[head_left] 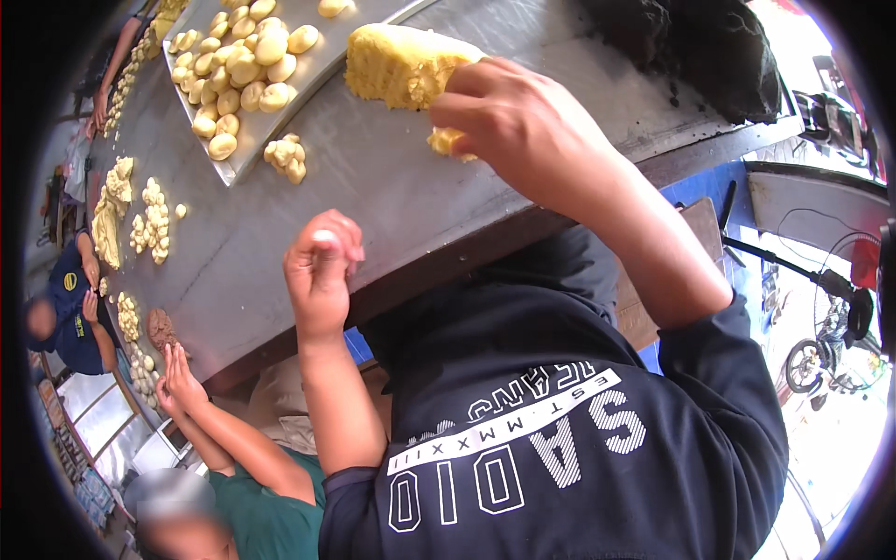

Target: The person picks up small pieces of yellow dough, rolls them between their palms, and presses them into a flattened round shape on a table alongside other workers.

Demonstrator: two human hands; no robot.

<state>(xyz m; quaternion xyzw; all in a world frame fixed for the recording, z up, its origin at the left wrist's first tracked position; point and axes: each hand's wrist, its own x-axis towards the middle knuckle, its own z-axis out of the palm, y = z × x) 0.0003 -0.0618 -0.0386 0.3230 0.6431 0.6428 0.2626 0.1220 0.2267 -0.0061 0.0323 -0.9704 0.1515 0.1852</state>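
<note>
A big block of crumbly yellow paste (pixel 397 65) rests on the grey metal table (pixel 392 168). My right hand (pixel 513 117) is closed at the block's right end, its knuckles touching or close to it. Between its thumb and fingers is a small piece of yellow paste (pixel 445 141). My left hand (pixel 322 271) hangs over the table's near edge with its fingers curled in. Whether anything sits inside those fingers is hidden. A small cluster of pale yellow lumps (pixel 287 158) lies on the table, beyond my left hand.
A metal tray (pixel 308 93) with many round dough balls (pixel 245 61) stands at the back. A black mass (pixel 691 56) lies at the far right. More dough pieces (pixel 151 224) lie along the left, where co-workers' hands (pixel 179 381) work beside a brown lump (pixel 161 329).
</note>
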